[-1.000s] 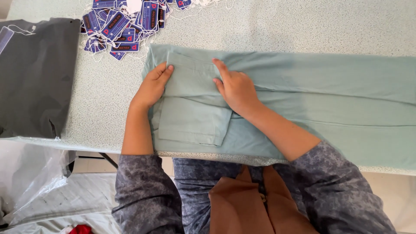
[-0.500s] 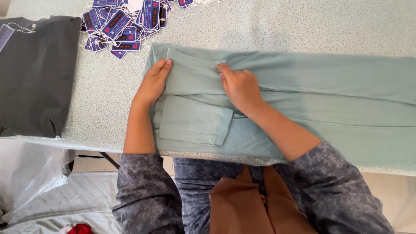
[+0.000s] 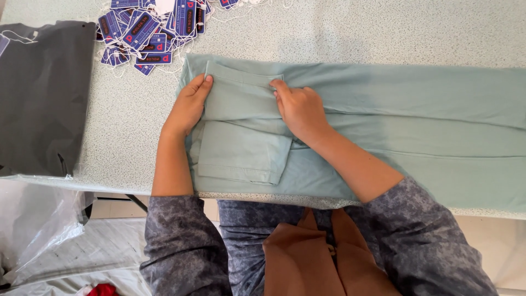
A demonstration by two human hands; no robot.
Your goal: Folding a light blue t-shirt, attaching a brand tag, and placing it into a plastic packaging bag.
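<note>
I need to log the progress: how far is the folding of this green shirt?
Done: the green shirt lies flat on the table, sides and sleeves folded in. In hand: the left hand and right hand press the upper sleeve. Left: the long body is still unfolded.

Sage-green garment (image 3: 383,126), folded flat along table; sleeves tucked.
</note>
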